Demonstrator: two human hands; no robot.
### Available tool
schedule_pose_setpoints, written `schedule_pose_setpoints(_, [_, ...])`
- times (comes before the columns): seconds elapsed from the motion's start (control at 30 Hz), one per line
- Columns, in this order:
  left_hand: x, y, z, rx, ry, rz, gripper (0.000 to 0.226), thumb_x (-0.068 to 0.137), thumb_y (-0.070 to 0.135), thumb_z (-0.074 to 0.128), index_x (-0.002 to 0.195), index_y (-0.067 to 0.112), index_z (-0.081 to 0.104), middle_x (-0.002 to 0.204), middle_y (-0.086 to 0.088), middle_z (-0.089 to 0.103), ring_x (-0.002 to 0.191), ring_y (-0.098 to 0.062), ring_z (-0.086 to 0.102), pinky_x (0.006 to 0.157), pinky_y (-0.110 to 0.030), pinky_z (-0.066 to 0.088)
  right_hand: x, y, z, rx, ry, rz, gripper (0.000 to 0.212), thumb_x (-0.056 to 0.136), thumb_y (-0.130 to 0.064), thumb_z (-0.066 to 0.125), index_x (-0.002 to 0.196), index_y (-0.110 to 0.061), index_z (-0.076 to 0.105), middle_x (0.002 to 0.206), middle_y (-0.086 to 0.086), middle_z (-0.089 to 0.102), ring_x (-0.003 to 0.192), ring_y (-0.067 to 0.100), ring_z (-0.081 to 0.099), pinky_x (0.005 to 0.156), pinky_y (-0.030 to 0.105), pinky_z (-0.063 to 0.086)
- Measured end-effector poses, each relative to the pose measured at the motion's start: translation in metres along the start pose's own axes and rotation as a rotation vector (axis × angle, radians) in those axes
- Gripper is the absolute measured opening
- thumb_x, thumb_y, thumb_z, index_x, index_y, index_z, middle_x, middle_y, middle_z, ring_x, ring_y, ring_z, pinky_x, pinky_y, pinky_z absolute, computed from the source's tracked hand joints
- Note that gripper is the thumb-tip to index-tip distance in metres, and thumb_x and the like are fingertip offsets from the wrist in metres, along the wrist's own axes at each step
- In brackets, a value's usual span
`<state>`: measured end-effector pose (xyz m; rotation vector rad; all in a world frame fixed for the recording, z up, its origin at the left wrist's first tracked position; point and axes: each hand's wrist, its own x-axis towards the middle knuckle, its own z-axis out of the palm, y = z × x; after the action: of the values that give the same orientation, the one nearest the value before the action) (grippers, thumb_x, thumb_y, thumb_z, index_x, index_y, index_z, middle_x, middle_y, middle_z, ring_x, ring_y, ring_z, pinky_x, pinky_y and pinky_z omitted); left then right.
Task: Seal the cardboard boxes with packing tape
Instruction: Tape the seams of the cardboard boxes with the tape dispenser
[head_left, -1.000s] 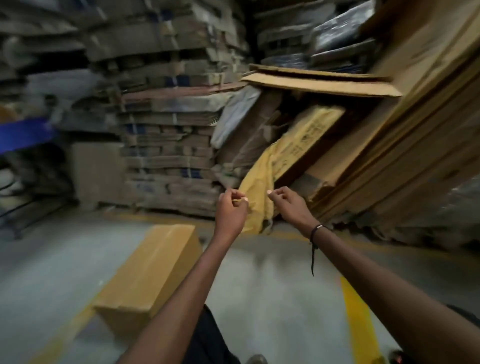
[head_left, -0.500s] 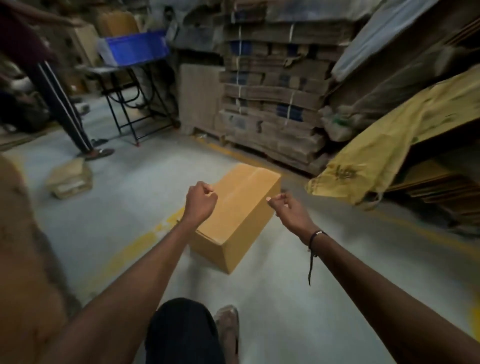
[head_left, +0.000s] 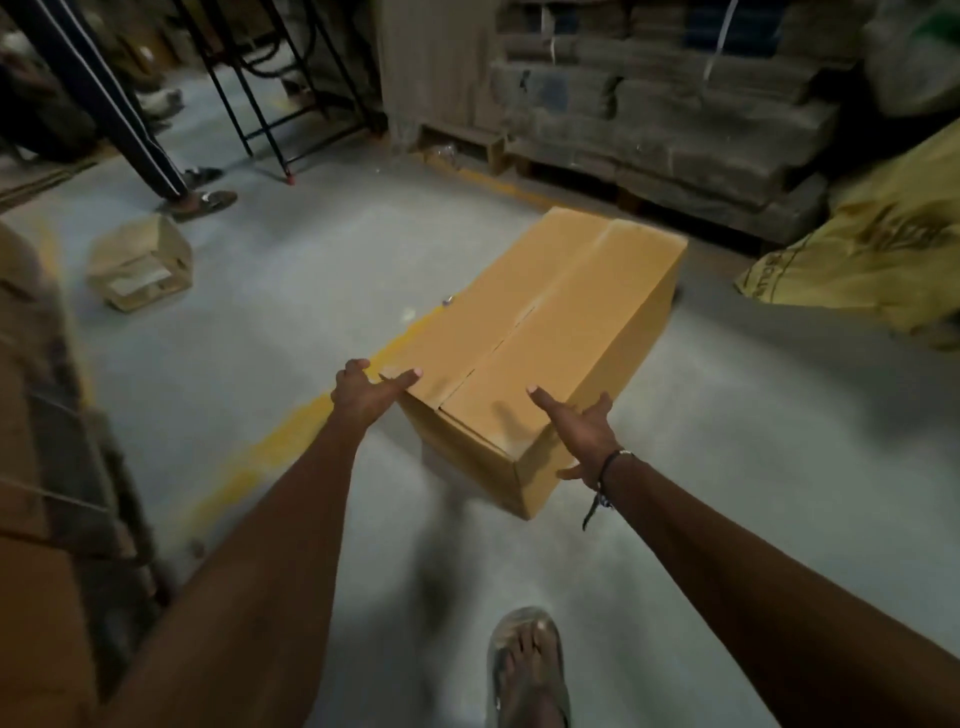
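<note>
On the grey concrete floor just ahead of me lies the long tan cardboard box (head_left: 545, 332), its near end at my hands and its far end angled away to the right, towards the stacked bundles of flattened brown cardboard (head_left: 670, 104) on the pallet. In this one head view the top flaps are folded down and meet along a centre seam (head_left: 524, 322); I judge that seam untaped, though blur makes it hard to be sure, and no tape roll shows anywhere.

My left hand (head_left: 366, 392) lies with fingers spread at the near left corner of the top, the thumb flat on the cardboard. My right hand (head_left: 584, 434) is also spread, fingers straight, at the near right edge, apparently just touching it. Neither hand clutches anything.

The box looks stiff and dry, with crisp edges, so it should not slip or sag. I cannot tell its weight. I would take it by the two near corners or the long side walls, keeping my palms off the seam so the flaps stay level for taping.

To the far left a small crumpled brown carton (head_left: 140, 262) sits on the floor, well apart, and beyond it stands another person's leg in striped dark trousers (head_left: 111, 109). A yellow woven sack (head_left: 872, 265) slumps at the right. My sandalled foot (head_left: 530, 670) is nearest the camera.
</note>
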<state>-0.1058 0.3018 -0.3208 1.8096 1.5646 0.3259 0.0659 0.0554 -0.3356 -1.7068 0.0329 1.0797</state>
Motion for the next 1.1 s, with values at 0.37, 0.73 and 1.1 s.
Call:
schedule_pose_setpoints(0.37, [0.044,-0.001,0.046,0.110,-0.078,0.029,0.126,0.057,0.059,0.097,0.157,0.018,0.033,0.154,-0.015,0.024,0.119,-0.028,0.056,0.083,-0.047,0.064,0.054,0.046,0.014,0.118,-0.240,0.092,0.131,0.083,-0.054,0.079,0.153,-0.046,-0.032,0.173,0.005,0.005,0.148,0.050,0.027,0.082,0.068,0.058])
schedule_pose_setpoints(0.73, [-0.084,0.028,0.038,0.218,-0.264,0.029,0.134,0.059,0.046,0.100,0.151,-0.002,0.015,0.140,-0.021,0.055,0.074,-0.026,0.075,0.061,-0.035,0.061,-0.047,0.068,-0.096,0.096,-0.321,0.146,0.125,0.085,-0.047,0.079,0.157,-0.045,-0.024,0.172,0.011,0.009,0.140,0.060,0.035,0.072,0.056,0.063])
schedule_pose_setpoints(1.1, [-0.301,0.127,0.059,0.287,-0.332,0.206,0.136,0.055,0.051,0.099,0.152,-0.003,0.020,0.151,-0.024,0.046,0.138,-0.040,0.049,0.110,-0.047,0.048,-0.202,0.112,-0.264,0.156,-0.125,0.112,0.124,0.067,-0.053,0.087,0.160,-0.047,0.006,0.168,0.012,0.022,0.119,0.058,0.057,0.075,0.058,0.062])
